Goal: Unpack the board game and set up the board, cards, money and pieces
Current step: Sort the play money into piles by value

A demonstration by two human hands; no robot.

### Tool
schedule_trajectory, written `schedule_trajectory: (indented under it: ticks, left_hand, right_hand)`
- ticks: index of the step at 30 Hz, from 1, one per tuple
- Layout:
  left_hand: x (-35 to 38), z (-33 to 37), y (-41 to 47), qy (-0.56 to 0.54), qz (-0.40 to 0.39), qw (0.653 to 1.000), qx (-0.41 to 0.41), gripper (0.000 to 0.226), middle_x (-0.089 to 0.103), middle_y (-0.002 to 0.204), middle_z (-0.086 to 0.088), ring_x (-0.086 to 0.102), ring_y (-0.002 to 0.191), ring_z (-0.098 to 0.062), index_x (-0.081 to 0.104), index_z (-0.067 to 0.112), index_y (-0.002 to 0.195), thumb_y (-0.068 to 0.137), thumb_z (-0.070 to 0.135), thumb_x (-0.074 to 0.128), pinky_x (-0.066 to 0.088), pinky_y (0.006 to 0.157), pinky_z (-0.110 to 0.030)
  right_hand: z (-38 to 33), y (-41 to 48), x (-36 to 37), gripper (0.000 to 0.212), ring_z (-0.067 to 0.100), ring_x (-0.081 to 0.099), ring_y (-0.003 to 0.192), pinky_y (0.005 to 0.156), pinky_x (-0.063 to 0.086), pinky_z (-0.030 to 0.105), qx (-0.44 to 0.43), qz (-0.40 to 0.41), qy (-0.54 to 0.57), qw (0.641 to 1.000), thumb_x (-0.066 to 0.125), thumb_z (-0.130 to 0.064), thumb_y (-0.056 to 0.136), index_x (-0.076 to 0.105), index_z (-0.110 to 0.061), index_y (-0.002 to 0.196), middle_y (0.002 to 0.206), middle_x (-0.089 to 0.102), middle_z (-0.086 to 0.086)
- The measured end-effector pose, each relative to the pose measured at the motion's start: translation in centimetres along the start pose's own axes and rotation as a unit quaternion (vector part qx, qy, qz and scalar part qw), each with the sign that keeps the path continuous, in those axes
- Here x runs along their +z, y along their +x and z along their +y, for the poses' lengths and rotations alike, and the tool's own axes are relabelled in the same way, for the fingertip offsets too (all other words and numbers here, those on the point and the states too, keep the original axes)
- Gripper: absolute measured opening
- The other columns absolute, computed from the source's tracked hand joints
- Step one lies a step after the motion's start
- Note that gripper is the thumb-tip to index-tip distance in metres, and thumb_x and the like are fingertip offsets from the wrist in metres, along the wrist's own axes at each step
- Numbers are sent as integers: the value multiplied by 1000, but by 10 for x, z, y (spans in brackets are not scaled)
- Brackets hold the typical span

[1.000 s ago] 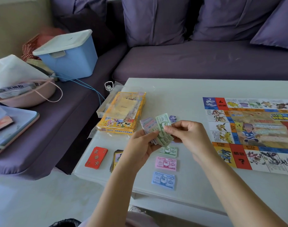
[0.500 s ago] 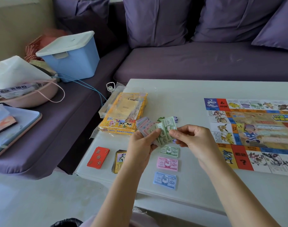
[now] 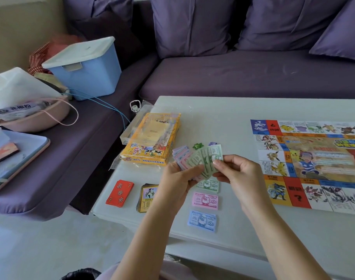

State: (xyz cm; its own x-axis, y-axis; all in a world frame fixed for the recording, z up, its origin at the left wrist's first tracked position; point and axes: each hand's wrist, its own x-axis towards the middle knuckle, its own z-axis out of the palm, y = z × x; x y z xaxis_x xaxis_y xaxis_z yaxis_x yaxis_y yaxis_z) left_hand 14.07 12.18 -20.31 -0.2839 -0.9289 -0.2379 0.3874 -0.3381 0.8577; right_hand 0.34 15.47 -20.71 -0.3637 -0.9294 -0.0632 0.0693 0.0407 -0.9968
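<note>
Left hand grips a fan of play-money notes; right hand pinches the top green note at its edge. Notes: thin, limp, slippery paper, probably best peeled singly by a corner. At 6 o'clock, sorted money piles; at 3, the board; at 10, the box. White surface; purple sofa at 12.

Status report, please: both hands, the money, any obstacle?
Left hand grips fanned notes; right hand pinches green note. Green pile, pink pile, blue pile on table. No obstacle seen.
</note>
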Motion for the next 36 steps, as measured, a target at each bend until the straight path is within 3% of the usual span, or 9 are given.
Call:
schedule_trajectory:
  ticks: [5, 10, 14, 17, 20, 22, 29, 36]
  left_hand:
    - [0, -1, 0, 9, 41, 999, 11, 17, 73, 82, -11, 71, 75, -20, 64, 0, 93, 79, -9, 63, 58, 65, -25]
    - [-2, 1, -1, 31, 63, 997, 12, 23, 73, 76, -8, 70, 64, -14, 62, -3, 97, 75, -6, 68, 51, 51, -17]
    - [-2, -2, 1, 53, 35, 998, 2, 35, 73, 87, -14, 71, 78, -23, 66, 0, 95, 61, 6, 74, 57, 64, -26]
    - [0, -5, -1, 40, -10, 999, -34, 23, 73, 86, -12, 71, 77, -22, 66, 4, 90, 68, 6, 69, 59, 68, -28]
    - [1, -1, -5, -24, -49, 995, -78, 17, 71, 91, -17, 71, 79, -23, 63, -4, 99, 83, -1, 57, 59, 69, -28]
    - [-1, 2, -6, -39, -65, 993, -90, 23, 70, 97, -21, 70, 85, -26, 59, -9, 104, 81, -4, 55, 59, 71, -29]
    - [1, 1, -8, 21, -51, 998, -42, 15, 72, 88, -13, 71, 77, -21, 63, 0, 96, 87, -7, 54, 59, 64, -26]
    - [3, -5, -6, 60, -32, 998, 8, 17, 73, 85, -9, 71, 78, -21, 67, 6, 88, 72, 2, 67, 59, 70, -30]
  right_hand:
    - [-2, -1, -7, 8, 18, 70, 63, 59, 56, 20, -3, 2, 10, 1000, 71, -10, 83, 71, -17, 79, 68, 72, 6]
    - [-5, -2, -18, 11, 11, 67, 59, 61, 56, 18, -16, 11, -8, 1000, 71, -10, 82, 71, -19, 75, 64, 71, 3]
    - [-7, -4, -16, 6, 11, 67, 59, 56, 55, 19, -7, -34, -45, 998, 70, -12, 83, 72, -18, 81, 65, 72, 0]
    - [-7, -6, -12, 14, 13, 68, 59, 51, 52, 19, 3, -73, -67, 995, 69, -13, 85, 73, -25, 78, 67, 73, 2]
    - [-8, -6, -16, 18, 15, 69, 58, 50, 52, 20, -10, -38, -72, 997, 69, -14, 84, 72, -27, 73, 65, 72, 2]
    - [-9, -5, -19, 17, 15, 68, 56, 52, 54, 20, -10, -20, -59, 998, 70, -12, 84, 72, -25, 73, 65, 72, 3]
    - [-12, -6, -25, 10, 13, 66, 53, 49, 51, 18, 6, -49, -48, 998, 70, -13, 83, 73, -21, 78, 65, 71, 9]
    - [-11, -9, -24, 6, 13, 66, 56, 53, 52, 18, -7, -83, -86, 993, 70, -15, 84, 75, -19, 82, 63, 70, 9]
